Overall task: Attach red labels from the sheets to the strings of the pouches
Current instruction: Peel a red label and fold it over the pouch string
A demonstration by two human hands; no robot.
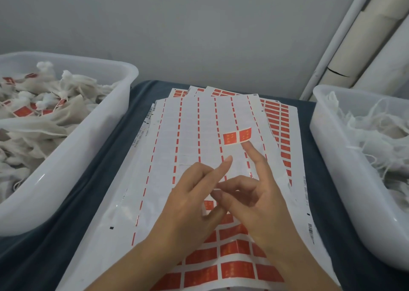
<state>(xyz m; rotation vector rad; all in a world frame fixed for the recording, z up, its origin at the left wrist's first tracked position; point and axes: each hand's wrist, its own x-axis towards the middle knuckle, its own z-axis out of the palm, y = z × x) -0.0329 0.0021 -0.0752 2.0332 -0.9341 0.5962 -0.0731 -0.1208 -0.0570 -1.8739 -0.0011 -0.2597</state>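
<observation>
A surface [141, 96] covered in dark blue cloth carries the work. On its left edge sits a translucent white bin [93, 122] heaped with pouches [39, 122], several of them already showing red tags. On the right sits a second white bin [336, 162] holding pouches with loose white strings [374, 122].

Between the bins lies a fanned stack of label sheets [188, 136]. The top sheet is mostly peeled, with only thin red strips between its empty rows, while its near end, under the hands, keeps full rows of red labels [236, 268].

One loose red label [237, 135], a double rectangle, clings to the tip of the right hand's outstretched index finger, held out past both hands over the bare part of the sheet.

The right hand [263, 204] has that finger straight; its thumb and other fingers curl inward. The left hand [190, 200] lies just beside it, touching it, its index finger extended and the rest curled. The fingertips of the two hands meet above the sheet; whether they pinch anything there I cannot tell.
</observation>
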